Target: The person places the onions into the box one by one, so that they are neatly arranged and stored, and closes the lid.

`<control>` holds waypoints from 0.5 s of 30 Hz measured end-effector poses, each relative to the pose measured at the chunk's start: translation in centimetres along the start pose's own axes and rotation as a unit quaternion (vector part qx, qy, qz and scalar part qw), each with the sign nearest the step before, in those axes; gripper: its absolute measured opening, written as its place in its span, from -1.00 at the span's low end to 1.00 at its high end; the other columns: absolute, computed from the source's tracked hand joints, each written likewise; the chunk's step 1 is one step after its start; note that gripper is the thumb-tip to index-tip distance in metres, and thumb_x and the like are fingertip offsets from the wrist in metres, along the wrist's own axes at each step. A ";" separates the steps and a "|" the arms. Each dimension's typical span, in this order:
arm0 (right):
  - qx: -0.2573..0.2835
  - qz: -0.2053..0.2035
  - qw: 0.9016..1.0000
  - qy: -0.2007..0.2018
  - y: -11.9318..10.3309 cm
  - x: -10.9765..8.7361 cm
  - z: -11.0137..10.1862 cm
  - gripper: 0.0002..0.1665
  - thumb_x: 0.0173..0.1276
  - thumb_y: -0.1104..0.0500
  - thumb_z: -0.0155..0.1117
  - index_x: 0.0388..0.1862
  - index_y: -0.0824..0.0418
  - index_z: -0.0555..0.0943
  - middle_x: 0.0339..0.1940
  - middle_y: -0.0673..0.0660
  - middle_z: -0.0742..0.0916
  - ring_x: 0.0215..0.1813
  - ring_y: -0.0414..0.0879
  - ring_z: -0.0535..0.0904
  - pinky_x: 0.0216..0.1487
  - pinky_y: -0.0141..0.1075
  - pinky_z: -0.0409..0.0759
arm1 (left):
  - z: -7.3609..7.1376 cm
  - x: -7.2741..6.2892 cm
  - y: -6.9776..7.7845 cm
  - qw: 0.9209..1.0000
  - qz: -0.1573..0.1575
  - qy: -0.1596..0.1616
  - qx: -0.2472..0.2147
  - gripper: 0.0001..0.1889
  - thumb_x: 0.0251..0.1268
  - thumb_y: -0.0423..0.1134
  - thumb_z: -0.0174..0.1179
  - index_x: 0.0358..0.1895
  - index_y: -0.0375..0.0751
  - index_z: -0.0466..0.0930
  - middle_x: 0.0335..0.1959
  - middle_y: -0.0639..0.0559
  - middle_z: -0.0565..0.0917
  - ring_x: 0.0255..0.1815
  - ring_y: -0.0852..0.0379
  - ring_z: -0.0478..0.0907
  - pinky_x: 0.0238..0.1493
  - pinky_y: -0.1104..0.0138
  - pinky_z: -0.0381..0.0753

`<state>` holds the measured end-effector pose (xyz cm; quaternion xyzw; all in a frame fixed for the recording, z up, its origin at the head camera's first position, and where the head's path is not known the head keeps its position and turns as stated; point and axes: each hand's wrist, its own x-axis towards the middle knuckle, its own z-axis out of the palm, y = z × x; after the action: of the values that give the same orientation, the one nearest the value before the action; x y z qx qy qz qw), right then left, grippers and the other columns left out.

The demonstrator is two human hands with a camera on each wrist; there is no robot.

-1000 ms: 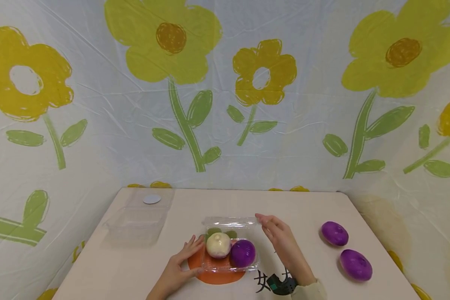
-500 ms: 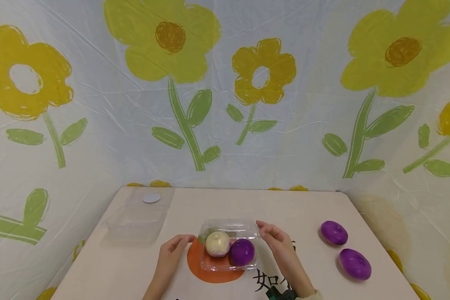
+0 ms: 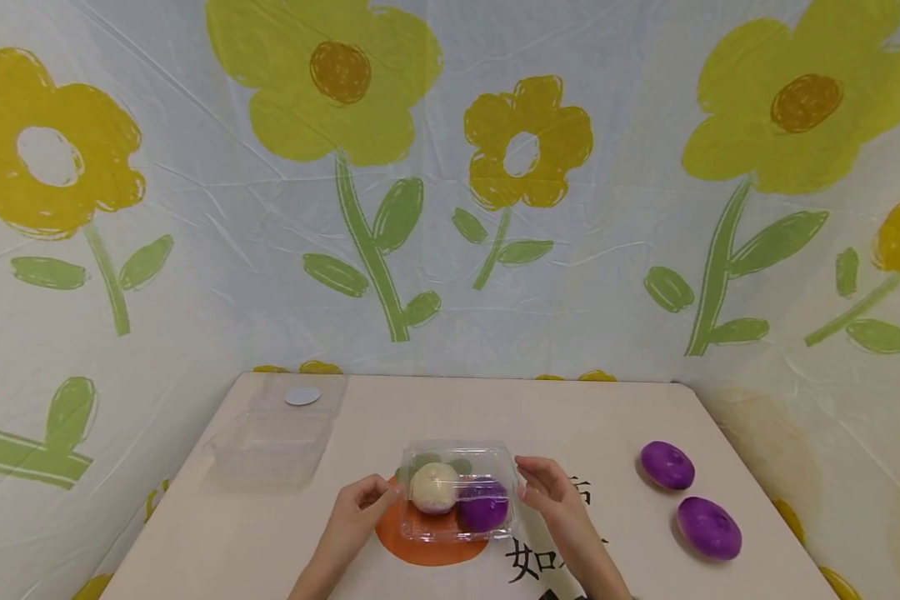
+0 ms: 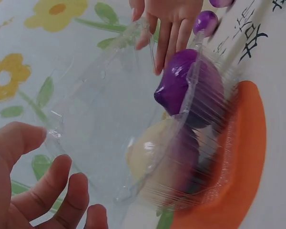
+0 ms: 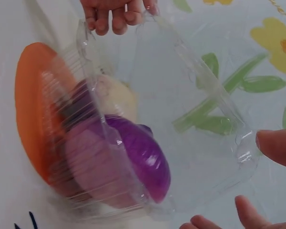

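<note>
A clear hinged plastic box (image 3: 457,533) stands at the middle front with its lid (image 4: 100,105) tilted partway over. Inside lie a glossy purple onion (image 3: 484,505) and a cream-topped, purple-bottomed bulb (image 3: 434,489). My left hand (image 3: 356,512) is at the box's left side, its thumb touching a corner of the lid while the fingers are loosely bent. At the other side, my right hand (image 3: 558,504) has its thumb against the opposite lid corner. The right wrist view shows that hand's fingers (image 5: 248,212) spread below the thumb, apart from the lid.
Two more purple onions (image 3: 667,465) lie at the right of the table (image 3: 592,408). A second clear box (image 3: 273,446) stands open at the back left, a pale round sticker (image 3: 302,396) on its lid. A flower-printed cloth (image 3: 607,275) hangs around the table's back and sides.
The box's lid has tilted forward over the onion and the bulb. My left hand drew back from the box, then came in to the lid's corner; my right hand has lowered along with the lid.
</note>
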<state>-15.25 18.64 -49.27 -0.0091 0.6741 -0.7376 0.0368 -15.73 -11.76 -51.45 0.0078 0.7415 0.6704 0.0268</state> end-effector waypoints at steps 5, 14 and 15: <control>-0.023 0.035 0.999 -0.024 0.9 -0.4 -0.2 -0.28 0.34 0.32 0.21 0.43 0.37 0.19 0.46 0.42 0.35 0.48 0.31 0.23 0.43 0.00 0.28 | 0.1 -0.5 -0.8 0.999 0.002 -0.038 0.006 -0.76 0.26 -0.25 0.35 -0.38 -0.36 0.55 -0.55 0.08 0.47 -0.49 0.25 0.39 -0.45 0.48 0.38; -0.047 0.075 0.994 -0.070 2.6 -0.7 -1.0 -0.18 0.37 0.27 0.23 0.48 0.46 0.09 0.46 0.53 0.27 0.47 0.38 0.22 0.37 0.07 0.37 | 0.0 -0.9 -2.5 0.998 -0.002 -0.055 0.019 -0.75 0.22 -0.28 0.39 -0.34 -0.33 0.47 -0.55 0.07 0.41 -0.53 0.27 0.36 -0.50 0.50 0.35; -0.045 0.077 0.993 -0.072 2.7 -0.7 -1.1 -0.18 0.37 0.27 0.24 0.48 0.48 0.09 0.46 0.54 0.27 0.47 0.38 0.21 0.36 0.06 0.38 | 0.0 -0.9 -2.7 0.998 -0.003 -0.056 0.019 -0.74 0.21 -0.28 0.39 -0.34 -0.33 0.47 -0.55 0.07 0.42 -0.53 0.26 0.36 -0.50 0.50 0.35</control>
<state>-14.49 19.55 -52.03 -0.0121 0.7008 -0.6990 0.1418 -14.75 -12.04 -54.11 0.0431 0.7511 0.6550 0.0700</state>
